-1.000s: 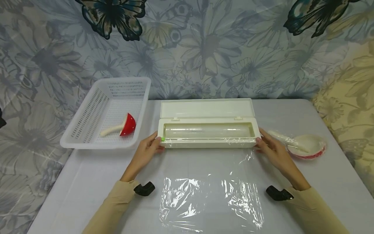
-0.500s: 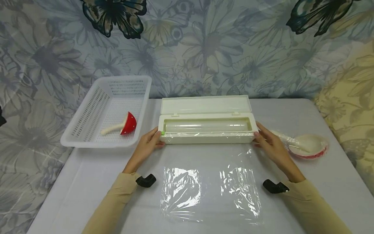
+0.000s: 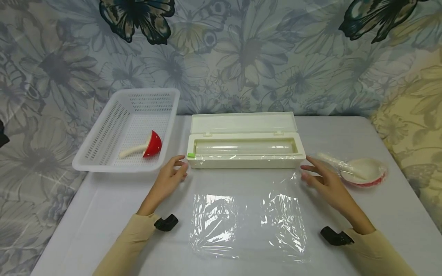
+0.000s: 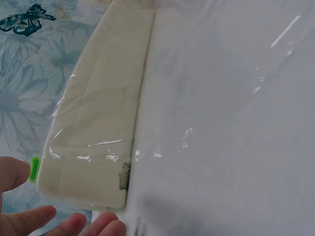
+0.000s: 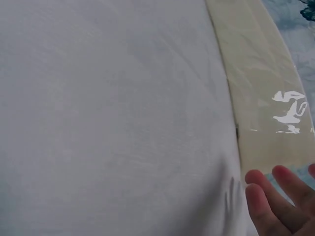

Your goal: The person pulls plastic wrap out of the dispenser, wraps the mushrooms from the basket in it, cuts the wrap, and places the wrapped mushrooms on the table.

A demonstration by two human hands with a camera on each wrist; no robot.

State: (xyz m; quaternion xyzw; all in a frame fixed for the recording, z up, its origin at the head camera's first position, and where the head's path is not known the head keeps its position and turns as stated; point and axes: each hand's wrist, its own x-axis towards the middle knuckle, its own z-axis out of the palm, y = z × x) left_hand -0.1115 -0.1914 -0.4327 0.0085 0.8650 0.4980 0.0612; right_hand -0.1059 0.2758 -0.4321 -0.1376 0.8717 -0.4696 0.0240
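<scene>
Holding nothing, my loosely spread left hand (image 3: 167,182) and right hand (image 3: 326,184) flank the wrap dispenser (image 3: 246,164) near the counter (image 3: 103,222)'s far edge; it seems stiff, best gripped by both ends, its film (image 3: 219,222) flimsy.

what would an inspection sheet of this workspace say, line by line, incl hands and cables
Surface: table with a white cover
Job's things: box, lid open, roll inside; clear film runs over its front onto the table
Clutter: basket at left holding a red ladle; wrapped ladle at right
Hands: left hand and right hand near the box's ends, holding nothing; contact unclear
Cables: nothing seen
Surroundings: flower-and-butterfly cloth behind the table
</scene>
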